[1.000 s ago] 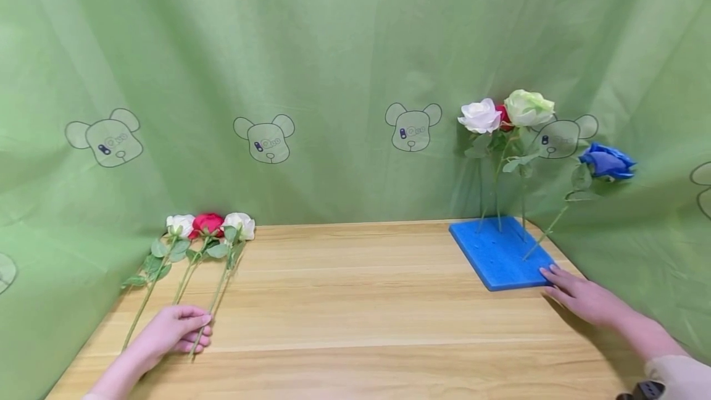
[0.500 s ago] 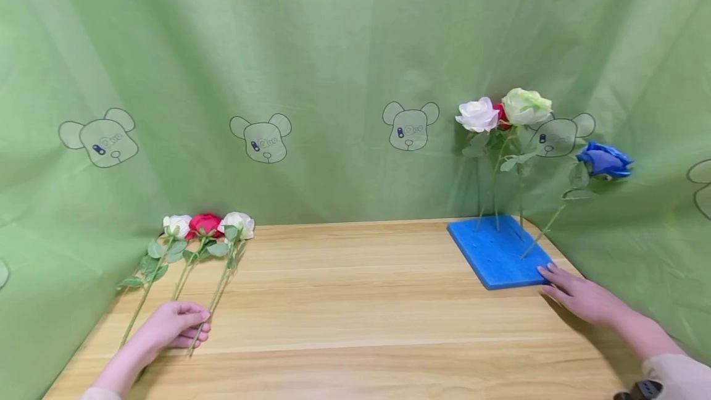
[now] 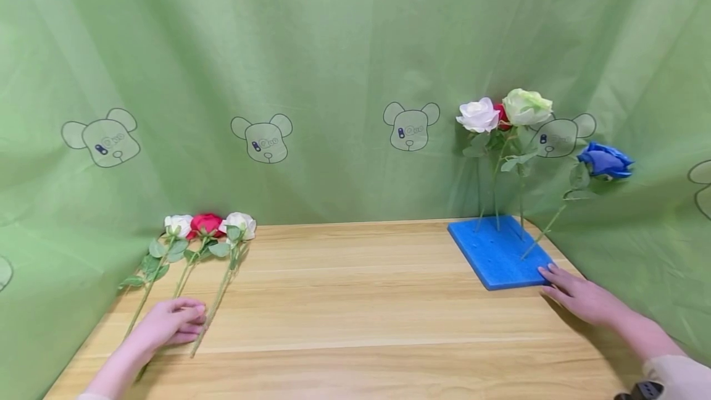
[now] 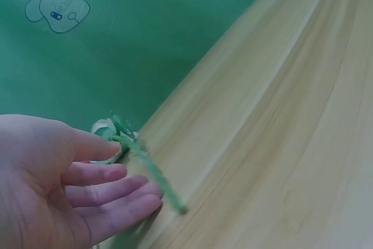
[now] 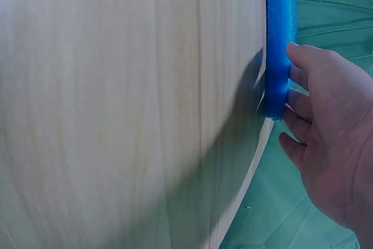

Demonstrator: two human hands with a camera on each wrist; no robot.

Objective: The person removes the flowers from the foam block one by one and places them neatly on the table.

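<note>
white rose (image 3: 233, 255): on table (image 3: 344, 289), rightmost of three lying
left hand (image 3: 169, 325): loosely spread beside its stem (image 4: 157, 176), not pinching
right hand (image 3: 583, 295): fingers extended, at blue foam (image 3: 500, 267) corner
step: likely pickup; next calls for stem pinch

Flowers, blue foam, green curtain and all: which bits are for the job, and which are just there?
Probably for the job:
blue foam, touched by the right hand
four standing flowers stuck in it
three lying flowers near the left hand

Probably just there:
green curtain
mouse faces on it
</note>
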